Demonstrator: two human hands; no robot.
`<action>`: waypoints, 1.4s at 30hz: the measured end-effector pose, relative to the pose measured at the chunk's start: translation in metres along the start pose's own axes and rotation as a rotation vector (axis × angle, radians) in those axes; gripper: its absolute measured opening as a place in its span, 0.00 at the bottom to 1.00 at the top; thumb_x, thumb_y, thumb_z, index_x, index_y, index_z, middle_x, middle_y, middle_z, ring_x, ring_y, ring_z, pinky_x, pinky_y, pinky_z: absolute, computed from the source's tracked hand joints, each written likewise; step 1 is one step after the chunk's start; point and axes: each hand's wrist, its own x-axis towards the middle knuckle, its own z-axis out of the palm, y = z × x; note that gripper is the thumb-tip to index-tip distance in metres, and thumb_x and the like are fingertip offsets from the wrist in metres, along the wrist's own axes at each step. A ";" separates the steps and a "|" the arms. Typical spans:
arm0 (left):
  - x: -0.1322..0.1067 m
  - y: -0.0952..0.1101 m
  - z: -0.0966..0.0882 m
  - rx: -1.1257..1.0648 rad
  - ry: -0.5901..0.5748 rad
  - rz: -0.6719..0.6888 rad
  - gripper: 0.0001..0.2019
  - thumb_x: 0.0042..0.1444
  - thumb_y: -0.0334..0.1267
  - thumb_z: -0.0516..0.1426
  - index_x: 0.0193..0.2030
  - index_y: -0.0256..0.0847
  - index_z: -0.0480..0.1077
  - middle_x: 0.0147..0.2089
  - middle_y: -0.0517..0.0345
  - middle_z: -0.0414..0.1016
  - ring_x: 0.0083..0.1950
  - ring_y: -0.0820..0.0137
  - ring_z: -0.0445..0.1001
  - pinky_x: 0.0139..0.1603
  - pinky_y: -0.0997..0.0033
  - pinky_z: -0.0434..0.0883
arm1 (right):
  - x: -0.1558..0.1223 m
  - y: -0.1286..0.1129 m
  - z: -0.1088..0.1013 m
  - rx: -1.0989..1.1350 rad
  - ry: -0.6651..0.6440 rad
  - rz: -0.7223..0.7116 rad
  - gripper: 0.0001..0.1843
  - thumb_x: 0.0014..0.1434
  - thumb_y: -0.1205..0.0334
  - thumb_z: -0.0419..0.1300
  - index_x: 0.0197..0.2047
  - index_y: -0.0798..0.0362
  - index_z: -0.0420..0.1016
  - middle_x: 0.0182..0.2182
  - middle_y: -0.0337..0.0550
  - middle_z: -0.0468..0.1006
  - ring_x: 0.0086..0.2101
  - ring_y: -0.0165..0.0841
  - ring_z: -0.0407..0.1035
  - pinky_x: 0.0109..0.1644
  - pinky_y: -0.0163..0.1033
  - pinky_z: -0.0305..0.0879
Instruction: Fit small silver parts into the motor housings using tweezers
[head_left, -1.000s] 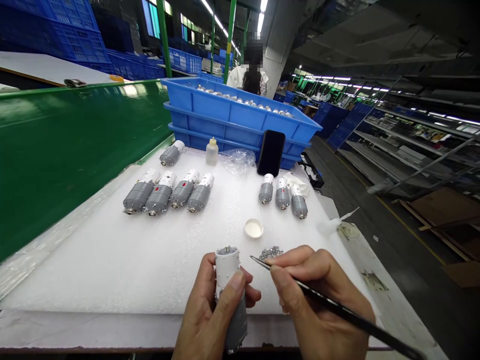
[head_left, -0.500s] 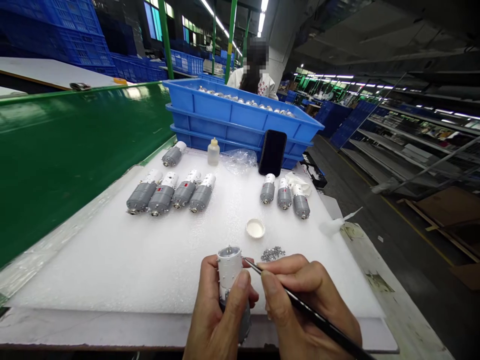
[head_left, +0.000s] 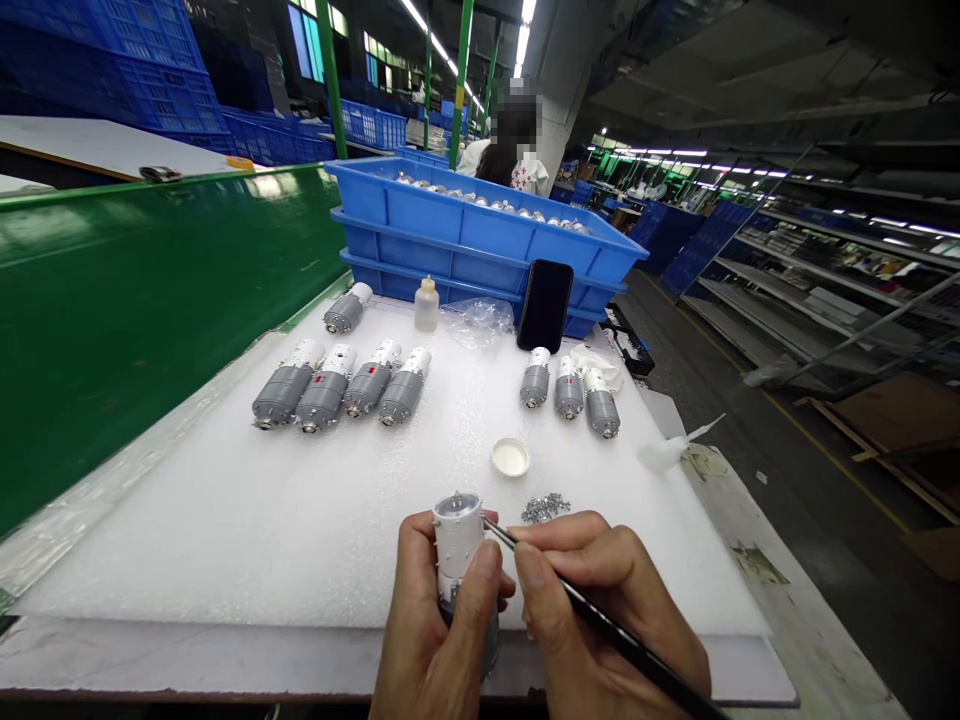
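My left hand [head_left: 429, 630] grips a small motor [head_left: 457, 535] upright, white cap on top, grey body below in my palm. My right hand [head_left: 600, 620] pinches black tweezers [head_left: 600, 625] whose tip touches the side of the white cap near its top. Just beyond the tip, a small pile of tiny metal parts [head_left: 545, 507] lies on the white foam sheet [head_left: 225, 520], with a white round lid [head_left: 511, 457] behind it.
Several grey-and-white motors [head_left: 341, 385] lie in a row at mid left, three more [head_left: 568, 392] at mid right, one [head_left: 346, 308] farther back. A small bottle [head_left: 426, 304], a plastic bag [head_left: 476, 322], a black phone [head_left: 545, 305] and stacked blue trays [head_left: 480, 235] stand behind. A green belt [head_left: 135, 300] runs on the left. A person stands beyond the trays.
My right hand moved left, bringing the tweezers' tip from a gap beside the motor up against its white cap. The left hand kept the motor almost still.
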 end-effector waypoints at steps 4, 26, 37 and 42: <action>0.000 -0.002 0.001 -0.011 0.011 0.015 0.17 0.59 0.56 0.63 0.46 0.48 0.68 0.34 0.65 0.75 0.37 0.68 0.73 0.43 0.71 0.73 | 0.000 -0.004 0.004 0.067 0.041 -0.018 0.10 0.61 0.67 0.67 0.30 0.48 0.75 0.31 0.38 0.83 0.32 0.31 0.80 0.31 0.32 0.73; 0.010 -0.010 -0.012 0.579 0.205 0.503 0.12 0.67 0.53 0.52 0.46 0.48 0.64 0.38 0.60 0.72 0.33 0.65 0.72 0.36 0.63 0.69 | 0.005 0.002 -0.003 0.027 -0.031 -0.045 0.12 0.61 0.64 0.67 0.29 0.48 0.70 0.29 0.33 0.80 0.19 0.23 0.65 0.22 0.30 0.62; 0.021 -0.016 -0.028 0.876 0.262 0.766 0.09 0.69 0.50 0.52 0.44 0.48 0.64 0.33 0.63 0.74 0.28 0.68 0.77 0.27 0.71 0.73 | 0.016 0.007 -0.010 0.061 -0.173 -0.003 0.12 0.62 0.64 0.65 0.28 0.49 0.69 0.27 0.33 0.75 0.18 0.21 0.58 0.20 0.31 0.55; 0.023 -0.017 -0.030 0.905 0.252 0.772 0.10 0.68 0.50 0.53 0.43 0.47 0.65 0.31 0.63 0.74 0.27 0.67 0.77 0.25 0.71 0.72 | 0.016 -0.003 -0.010 0.045 -0.194 0.105 0.13 0.62 0.62 0.65 0.27 0.50 0.69 0.27 0.33 0.74 0.20 0.22 0.58 0.22 0.33 0.55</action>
